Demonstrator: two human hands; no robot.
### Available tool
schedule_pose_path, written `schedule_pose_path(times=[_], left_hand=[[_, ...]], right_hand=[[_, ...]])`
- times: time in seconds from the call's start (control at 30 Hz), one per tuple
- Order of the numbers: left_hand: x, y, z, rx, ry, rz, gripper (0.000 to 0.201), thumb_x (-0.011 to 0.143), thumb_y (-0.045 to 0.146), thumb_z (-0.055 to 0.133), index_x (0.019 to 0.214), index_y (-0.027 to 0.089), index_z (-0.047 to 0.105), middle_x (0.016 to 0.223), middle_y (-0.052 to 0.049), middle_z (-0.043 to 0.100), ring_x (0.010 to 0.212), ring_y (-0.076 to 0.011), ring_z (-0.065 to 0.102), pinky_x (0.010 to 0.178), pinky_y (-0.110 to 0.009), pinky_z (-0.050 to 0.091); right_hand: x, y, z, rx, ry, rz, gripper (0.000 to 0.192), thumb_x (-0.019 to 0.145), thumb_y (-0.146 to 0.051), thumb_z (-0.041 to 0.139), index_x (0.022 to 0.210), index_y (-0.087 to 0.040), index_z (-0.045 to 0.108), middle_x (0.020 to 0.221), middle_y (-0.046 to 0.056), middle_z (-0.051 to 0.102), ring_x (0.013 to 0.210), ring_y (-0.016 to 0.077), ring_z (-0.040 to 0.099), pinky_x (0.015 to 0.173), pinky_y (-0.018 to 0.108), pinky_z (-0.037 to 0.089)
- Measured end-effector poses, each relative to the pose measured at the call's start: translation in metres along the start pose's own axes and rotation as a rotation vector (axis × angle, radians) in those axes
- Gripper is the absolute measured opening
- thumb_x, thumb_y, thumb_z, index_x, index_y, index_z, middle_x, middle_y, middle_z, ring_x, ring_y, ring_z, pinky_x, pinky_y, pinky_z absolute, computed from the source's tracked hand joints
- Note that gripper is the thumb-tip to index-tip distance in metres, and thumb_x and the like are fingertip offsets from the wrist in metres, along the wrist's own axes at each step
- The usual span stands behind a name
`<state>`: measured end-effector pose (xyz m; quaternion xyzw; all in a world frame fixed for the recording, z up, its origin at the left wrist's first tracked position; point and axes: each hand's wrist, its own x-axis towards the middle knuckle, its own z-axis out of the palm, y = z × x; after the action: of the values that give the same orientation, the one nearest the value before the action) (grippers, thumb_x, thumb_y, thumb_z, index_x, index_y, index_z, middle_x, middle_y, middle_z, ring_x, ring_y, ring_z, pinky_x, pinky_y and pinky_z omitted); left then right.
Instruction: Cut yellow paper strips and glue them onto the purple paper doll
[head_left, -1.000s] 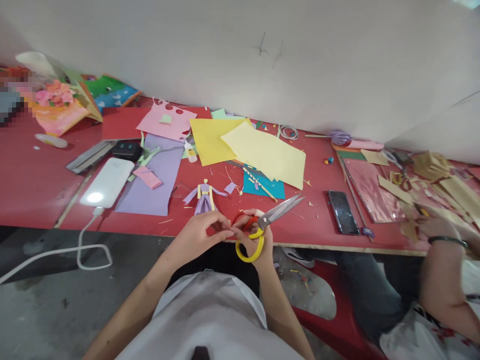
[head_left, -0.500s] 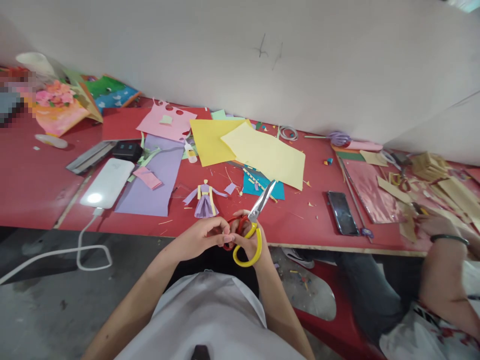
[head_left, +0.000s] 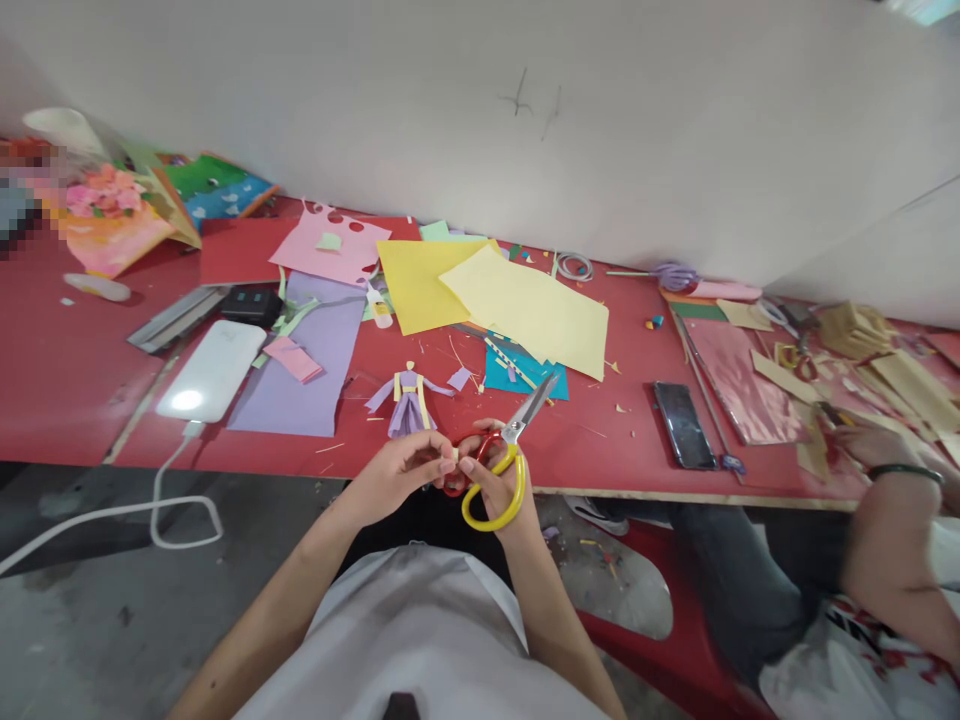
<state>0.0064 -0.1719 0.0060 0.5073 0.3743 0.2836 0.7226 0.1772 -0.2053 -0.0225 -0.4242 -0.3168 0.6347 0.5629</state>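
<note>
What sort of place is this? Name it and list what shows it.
Probably a paper-craft worktable in a workshop or classroom: coloured paper sheets strewn over a red table, a small paper doll, and scissors in the right hand.

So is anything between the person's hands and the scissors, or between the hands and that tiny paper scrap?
Nothing visible. The right hand already grips the scissors, and the left hand meets it at a small pale scrap pinched between the fingertips.

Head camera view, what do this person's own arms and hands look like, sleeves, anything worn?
Both forearms are bare. No watch, bracelet, ring or glove shows on the left hand or the right hand. A white short-sleeved shirt covers the chest and shoulders. The fingernails look short and plain.
</note>
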Motion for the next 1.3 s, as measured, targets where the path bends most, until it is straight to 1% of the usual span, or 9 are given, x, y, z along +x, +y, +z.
schedule_pose_path(times=[0.17,0.3,0.43,0.57,0.67,0.77,0.83,1.07,1.3], left_hand=[[0.0,0.007,0.002,0.138,0.03,0.08,0.023,0.092,0.041,0.06,0.089,0.018,0.06,0.087,-0.001,0.063,0.081,-0.0138,0.063,0.074,-0.023,0.05],[0.0,0.009,0.003,0.259,0.04,0.151,0.021,0.094,0.039,0.057,0.09,0.019,0.062,0.09,-0.001,0.064,0.084,-0.0136,0.062,0.076,-0.022,0.049],[0.0,0.006,0.002,0.257,0.051,0.168,0.022,0.098,0.038,0.051,0.095,0.019,0.062,0.091,-0.002,0.065,0.085,-0.0141,0.063,0.08,-0.024,0.048],[0.001,0.004,0.003,0.297,0.111,0.189,0.024,0.098,0.038,0.05,0.094,0.018,0.062,0.09,-0.002,0.065,0.085,-0.0143,0.063,0.079,-0.024,0.048],[0.0,0.004,0.005,0.387,0.196,0.217,0.023,0.096,0.038,0.053,0.095,0.018,0.064,0.094,-0.004,0.068,0.089,-0.0161,0.065,0.081,-0.025,0.048],[-0.001,0.005,0.007,0.45,0.278,0.254,0.019,0.093,0.035,0.058,0.09,0.018,0.066,0.09,-0.004,0.071,0.086,-0.0163,0.066,0.079,-0.025,0.048],[-0.001,0.005,0.007,0.446,0.276,0.271,0.017,0.092,0.033,0.06,0.089,0.018,0.067,0.088,-0.003,0.071,0.083,-0.0158,0.066,0.077,-0.024,0.049],[0.002,0.003,0.005,0.418,0.259,0.272,0.016,0.089,0.033,0.064,0.087,0.018,0.069,0.09,-0.004,0.073,0.083,-0.0164,0.067,0.078,-0.025,0.05],[0.001,0.006,0.005,0.33,0.256,0.16,0.021,0.083,0.038,0.071,0.082,0.018,0.071,0.086,-0.005,0.074,0.081,-0.0182,0.068,0.076,-0.026,0.051]], right_hand=[[0.0,-0.003,0.0,-0.041,0.065,0.011,0.051,0.073,-0.03,0.081,0.111,-0.026,0.048,0.083,-0.004,0.069,0.049,0.0099,0.062,0.045,0.022,0.053],[0.001,-0.006,0.002,-0.053,0.067,0.01,0.048,0.074,-0.028,0.08,0.11,-0.025,0.048,0.081,-0.005,0.069,0.049,0.0101,0.063,0.047,0.023,0.055],[0.002,-0.008,0.006,-0.052,0.076,-0.006,0.044,0.075,-0.026,0.079,0.108,-0.025,0.049,0.077,-0.006,0.068,0.052,0.0108,0.063,0.049,0.023,0.056],[0.003,-0.01,0.009,-0.077,0.106,-0.026,0.045,0.074,-0.027,0.079,0.107,-0.025,0.048,0.073,-0.006,0.067,0.052,0.0118,0.064,0.048,0.023,0.055],[0.003,-0.013,0.01,-0.137,0.15,-0.025,0.046,0.073,-0.029,0.08,0.106,-0.025,0.049,0.076,-0.006,0.069,0.048,0.011,0.062,0.048,0.024,0.055],[0.002,-0.014,0.009,-0.18,0.166,-0.024,0.046,0.073,-0.031,0.08,0.106,-0.024,0.049,0.081,-0.003,0.072,0.055,0.0128,0.066,0.053,0.026,0.057],[0.001,-0.015,0.009,-0.179,0.152,-0.009,0.047,0.072,-0.032,0.08,0.107,-0.025,0.049,0.083,-0.002,0.073,0.058,0.0142,0.067,0.053,0.026,0.057],[0.001,-0.016,0.01,-0.181,0.146,-0.012,0.045,0.075,-0.033,0.078,0.107,-0.025,0.048,0.087,-0.001,0.074,0.053,0.0122,0.065,0.053,0.026,0.057],[-0.004,-0.016,0.01,-0.213,0.128,-0.108,0.044,0.075,-0.029,0.079,0.106,-0.025,0.048,0.087,0.0,0.074,0.056,0.012,0.065,0.054,0.025,0.058]])
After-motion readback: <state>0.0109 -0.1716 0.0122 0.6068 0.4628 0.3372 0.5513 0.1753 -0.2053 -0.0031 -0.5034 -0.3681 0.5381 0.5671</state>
